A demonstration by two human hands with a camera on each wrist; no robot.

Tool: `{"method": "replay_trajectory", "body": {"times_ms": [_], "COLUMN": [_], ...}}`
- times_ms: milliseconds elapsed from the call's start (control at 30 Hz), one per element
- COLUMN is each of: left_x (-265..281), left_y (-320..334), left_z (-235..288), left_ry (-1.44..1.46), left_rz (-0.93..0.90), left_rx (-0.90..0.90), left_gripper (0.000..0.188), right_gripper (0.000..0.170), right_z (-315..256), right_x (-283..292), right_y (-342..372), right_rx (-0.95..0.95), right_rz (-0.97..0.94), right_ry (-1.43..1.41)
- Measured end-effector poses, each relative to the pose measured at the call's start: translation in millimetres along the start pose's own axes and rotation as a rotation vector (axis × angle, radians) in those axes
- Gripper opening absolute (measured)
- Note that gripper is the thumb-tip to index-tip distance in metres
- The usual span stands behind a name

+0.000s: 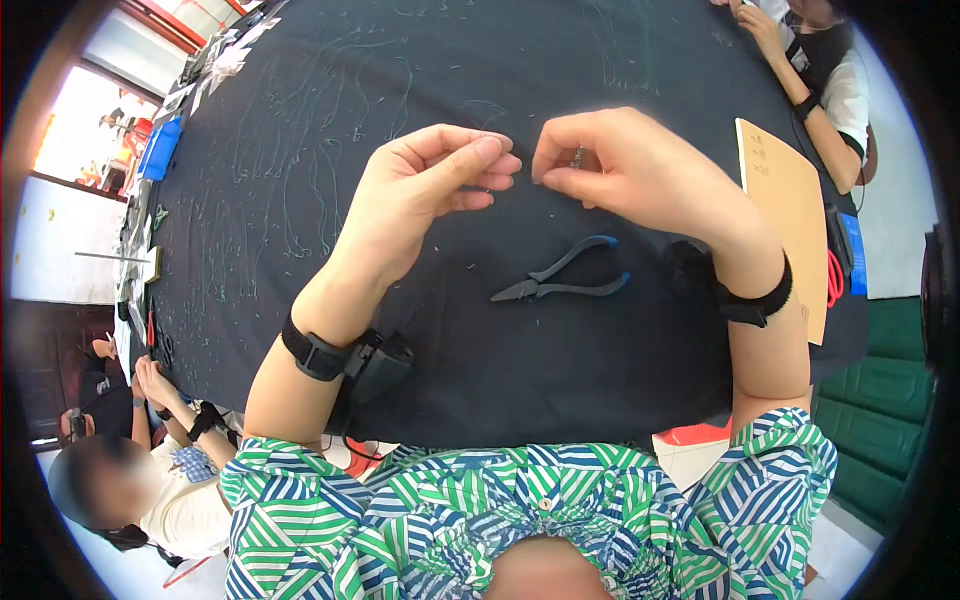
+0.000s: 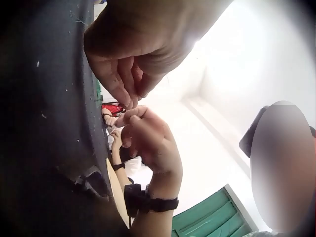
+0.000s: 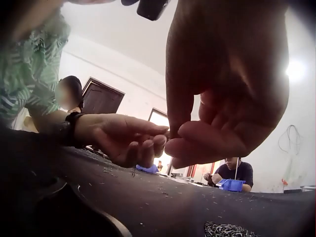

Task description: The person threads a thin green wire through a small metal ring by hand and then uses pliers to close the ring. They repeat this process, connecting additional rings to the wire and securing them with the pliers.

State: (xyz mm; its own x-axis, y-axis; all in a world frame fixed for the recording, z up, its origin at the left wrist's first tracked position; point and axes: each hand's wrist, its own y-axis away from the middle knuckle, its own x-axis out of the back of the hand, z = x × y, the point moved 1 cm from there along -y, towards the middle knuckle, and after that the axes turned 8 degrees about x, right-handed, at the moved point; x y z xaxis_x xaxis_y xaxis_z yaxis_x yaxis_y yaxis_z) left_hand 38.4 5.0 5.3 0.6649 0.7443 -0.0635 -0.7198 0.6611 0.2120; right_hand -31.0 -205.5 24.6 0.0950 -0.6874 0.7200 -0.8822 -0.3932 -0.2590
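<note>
Over the table my two hands face each other, fingertips close together. My left hand (image 1: 430, 180) pinches with the thumb against the bent index finger, the other fingers curled behind. A tiny thin piece (image 3: 134, 171) shows just beneath those fingers in the right wrist view; its kind I cannot tell. My right hand (image 1: 640, 170) bends its thumb and index finger toward the left one. Inside its curled fingers sits a small silvery metal piece (image 1: 577, 157). Pliers (image 1: 560, 285) with blue-tipped handles lie spread on the black cloth below the hands.
Thin greenish strands (image 1: 290, 150) lie across the black tablecloth (image 1: 450, 370). A pile of small metal bits (image 3: 227, 229) shows in the right wrist view. A cardboard sheet (image 1: 785, 220) lies at the right edge. Other people sit at left and upper right; a blue bin (image 1: 160, 150) stands far left.
</note>
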Motion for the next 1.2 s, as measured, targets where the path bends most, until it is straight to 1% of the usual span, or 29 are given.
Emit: {"method": "replay_trajectory", "body": {"times_ms": [67, 167, 200, 300, 400, 500, 533, 633, 667, 767, 800, 900, 1000, 1100, 1200], "left_x": [1.2, 2.2, 2.4, 1.0, -1.3, -2.0, -2.4, -1.4, -1.5, 3.2, 4.7, 9.7, 13.8, 16.1, 17.5], "left_y": [0.6, 1.0, 1.9, 6.5, 17.5, 30.7, 34.8, 45.6, 48.7, 51.6, 51.4, 50.1, 49.4, 48.4, 47.3], "left_z": [1.2, 0.7, -0.2, 0.0, -1.5, -7.2, -8.3, -8.1, -7.4, -8.1, -8.0, -6.3, -4.8, -1.8, 0.6], "left_ry": [0.017, 0.048, 0.060, 0.064, 0.009, -0.048, -0.054, -0.109, -0.102, -0.098, -0.096, -0.085, -0.060, -0.029, -0.011], "left_rz": [0.010, -0.008, -0.016, -0.052, -0.110, -0.144, -0.145, -0.168, -0.162, -0.130, -0.116, -0.080, -0.058, -0.050, -0.077], "left_rx": [-0.005, -0.022, -0.028, -0.026, 0.039, 0.108, 0.136, 0.189, 0.198, 0.163, 0.150, 0.108, 0.085, 0.086, 0.097], "left_gripper": [0.024, 0.023, 0.023, 0.022, 0.020, 0.019, 0.018, 0.016, 0.015, 0.015, 0.015, 0.015, 0.015, 0.016, 0.018], "right_gripper": [0.021, 0.025, 0.028, 0.027, 0.027, 0.025, 0.030, 0.033, 0.033, 0.030, 0.028, 0.026, 0.027, 0.024, 0.022], "right_z": [5.6, -1.2, -0.2, -7.0, -2.7, -15.6, -16.5, -21.0, -21.6, -21.4, -26.3, -23.5, -24.1, -19.3, -14.5], "right_x": [-7.3, -15.1, -17.4, -19.7, -17.3, -13.4, -14.7, -25.0, -29.6, -37.7, -34.7, -30.4, -23.2, -26.1, -35.3], "right_y": [-4.5, -9.8, -10.6, -9.9, -1.2, 5.5, 8.1, 17.9, 19.6, 14.7, 9.1, 11.1, 12.0, 11.6, 10.6], "right_rx": [0.012, -0.166, -0.152, -0.219, -0.077, -0.094, -0.148, -0.007, -0.031, -0.051, -0.121, -0.162, -0.205, -0.254, 0.055], "right_rz": [-0.027, -0.127, -0.148, -0.220, -0.322, -0.487, -0.532, -0.414, -0.385, -0.459, -0.537, -0.524, -0.477, -0.516, -0.162], "right_ry": [-0.067, -0.338, -0.360, -0.357, -0.040, -0.016, -0.039, 0.234, 0.284, 0.309, 0.311, 0.273, 0.315, 0.422, 0.342]}}
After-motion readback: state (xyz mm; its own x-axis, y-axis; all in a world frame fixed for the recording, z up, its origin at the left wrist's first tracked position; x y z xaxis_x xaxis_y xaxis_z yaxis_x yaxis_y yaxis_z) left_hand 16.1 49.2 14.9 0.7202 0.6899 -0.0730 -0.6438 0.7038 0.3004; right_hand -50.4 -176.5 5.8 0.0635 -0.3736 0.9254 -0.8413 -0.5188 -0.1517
